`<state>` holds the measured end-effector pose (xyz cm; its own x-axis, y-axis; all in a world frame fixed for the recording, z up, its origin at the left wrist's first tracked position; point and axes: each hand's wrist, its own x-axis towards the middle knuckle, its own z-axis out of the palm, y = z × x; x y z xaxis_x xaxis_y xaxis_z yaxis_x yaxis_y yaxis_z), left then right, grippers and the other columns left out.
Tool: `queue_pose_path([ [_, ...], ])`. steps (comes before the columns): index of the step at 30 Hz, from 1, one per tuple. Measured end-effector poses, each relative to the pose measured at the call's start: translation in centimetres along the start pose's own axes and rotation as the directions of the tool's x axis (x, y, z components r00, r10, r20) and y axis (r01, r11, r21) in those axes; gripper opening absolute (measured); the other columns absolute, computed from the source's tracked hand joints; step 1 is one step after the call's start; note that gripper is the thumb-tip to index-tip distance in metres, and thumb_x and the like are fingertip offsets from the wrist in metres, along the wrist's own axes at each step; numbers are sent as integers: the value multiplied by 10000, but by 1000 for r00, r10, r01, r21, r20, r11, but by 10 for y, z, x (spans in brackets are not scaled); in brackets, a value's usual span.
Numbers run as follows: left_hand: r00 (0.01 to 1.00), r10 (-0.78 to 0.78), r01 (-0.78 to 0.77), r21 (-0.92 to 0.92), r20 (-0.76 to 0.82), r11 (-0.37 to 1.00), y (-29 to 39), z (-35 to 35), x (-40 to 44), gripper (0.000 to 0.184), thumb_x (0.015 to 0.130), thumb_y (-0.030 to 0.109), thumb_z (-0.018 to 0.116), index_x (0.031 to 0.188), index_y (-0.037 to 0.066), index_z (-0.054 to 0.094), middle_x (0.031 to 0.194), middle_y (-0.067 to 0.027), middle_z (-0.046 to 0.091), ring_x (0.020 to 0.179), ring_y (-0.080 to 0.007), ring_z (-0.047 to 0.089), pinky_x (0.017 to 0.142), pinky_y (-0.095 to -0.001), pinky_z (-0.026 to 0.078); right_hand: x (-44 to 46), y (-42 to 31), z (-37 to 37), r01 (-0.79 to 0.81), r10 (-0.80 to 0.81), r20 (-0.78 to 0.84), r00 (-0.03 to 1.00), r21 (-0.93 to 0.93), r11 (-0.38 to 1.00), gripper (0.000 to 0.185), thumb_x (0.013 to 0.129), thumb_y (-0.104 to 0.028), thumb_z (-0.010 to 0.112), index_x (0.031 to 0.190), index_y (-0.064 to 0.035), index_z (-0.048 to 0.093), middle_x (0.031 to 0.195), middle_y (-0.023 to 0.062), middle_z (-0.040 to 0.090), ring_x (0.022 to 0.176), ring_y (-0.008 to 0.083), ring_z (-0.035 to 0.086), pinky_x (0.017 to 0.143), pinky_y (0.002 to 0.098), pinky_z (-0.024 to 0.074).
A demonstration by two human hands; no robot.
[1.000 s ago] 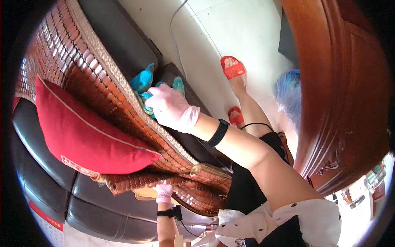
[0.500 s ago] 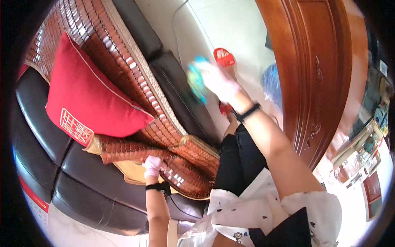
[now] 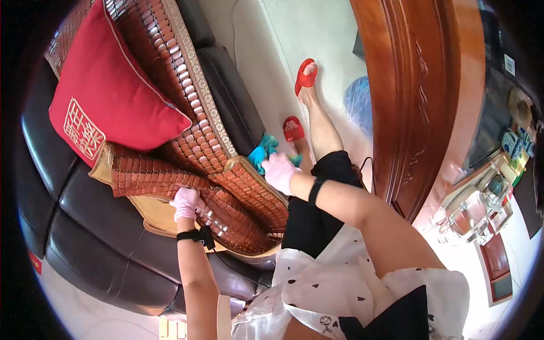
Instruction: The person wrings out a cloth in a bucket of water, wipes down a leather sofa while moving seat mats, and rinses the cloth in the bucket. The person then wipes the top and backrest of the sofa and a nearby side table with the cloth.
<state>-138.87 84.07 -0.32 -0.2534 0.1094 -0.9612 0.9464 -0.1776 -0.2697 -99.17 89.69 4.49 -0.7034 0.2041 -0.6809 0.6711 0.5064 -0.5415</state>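
Note:
My left hand (image 3: 186, 203), in a pink glove, is closed on the folded-back part of a brown bamboo seat mat (image 3: 153, 177). The mat's tan cloth underside (image 3: 153, 214) shows below it, over the dark leather sofa (image 3: 96, 226). My right hand (image 3: 279, 171), also gloved in pink, is closed around a crumpled teal cloth (image 3: 260, 154). That cloth is at the sofa's front edge, beside the mat's turned corner; whether it touches the leather I cannot tell. A red cushion (image 3: 119, 90) with gold lettering lies on the mat.
A carved wooden table (image 3: 391, 102) stands on the right, with a clear-blue plastic bag (image 3: 359, 105) on the floor beside it. My feet are in red slippers (image 3: 293, 129) on pale tiles. Glassware on a tray (image 3: 470, 212) and a dark tea tray are at the far right.
My right hand has swung down and closer to the sofa edge with the teal cloth. My left hand still grips the mat. One foot has stepped forward, and the view has shifted slightly.

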Motion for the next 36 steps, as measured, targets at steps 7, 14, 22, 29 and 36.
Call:
queue_pose_path([
  [7, 981, -40, 24, -87, -192, 996, 12, -5, -9, 349, 825, 329, 497, 870, 55, 707, 944, -159, 671, 887, -316, 657, 859, -480, 482, -11, 118, -81, -546, 459, 313, 832, 312, 777, 286, 808, -218, 560, 1017, -68, 685, 1168, 179, 606, 1090, 276, 588, 861, 429, 483],
  [14, 948, -312, 249, -473, -59, 845, 43, -45, -57, 429, 837, 322, 396, 969, 50, 702, 1090, -170, 636, 1071, -334, 590, 1016, -618, 234, 6, 154, -203, -93, 700, -302, 647, 880, 466, 598, 814, -236, 576, 1321, 4, 368, 1086, 256, 588, 982, 359, 596, 845, 401, 483],
  [22, 986, 157, -156, 7, -49, 988, 65, -86, -130, 255, 867, 158, 485, 1017, 58, 665, 1034, -179, 645, 974, -316, 631, 816, -433, 526, 81, 133, -124, 393, 593, 117, 797, 645, -656, 334, 879, -145, 519, 1197, -50, 554, 938, 60, 604, 793, 144, 559, 672, 313, 477],
  [29, 968, -178, 240, -450, 178, 860, 79, -94, -141, 578, 841, 515, 431, 1123, 52, 630, 1186, -200, 585, 1128, -357, 542, 989, -459, 396, 140, 163, -162, 487, 623, 260, 738, 435, -758, 243, 932, -243, 472, 1102, -94, 563, 944, 48, 624, 792, 166, 600, 746, 332, 491],
  [36, 841, 408, -288, -345, 354, 893, 54, -80, -90, 574, 935, 519, 332, 1034, 66, 670, 929, -217, 666, 901, -313, 648, 830, -390, 488, 249, 211, -288, 333, 671, 201, 714, 745, -577, 108, 838, -119, 461, 916, -128, 535, 767, 6, 499, 671, 130, 492, 555, 309, 375],
])
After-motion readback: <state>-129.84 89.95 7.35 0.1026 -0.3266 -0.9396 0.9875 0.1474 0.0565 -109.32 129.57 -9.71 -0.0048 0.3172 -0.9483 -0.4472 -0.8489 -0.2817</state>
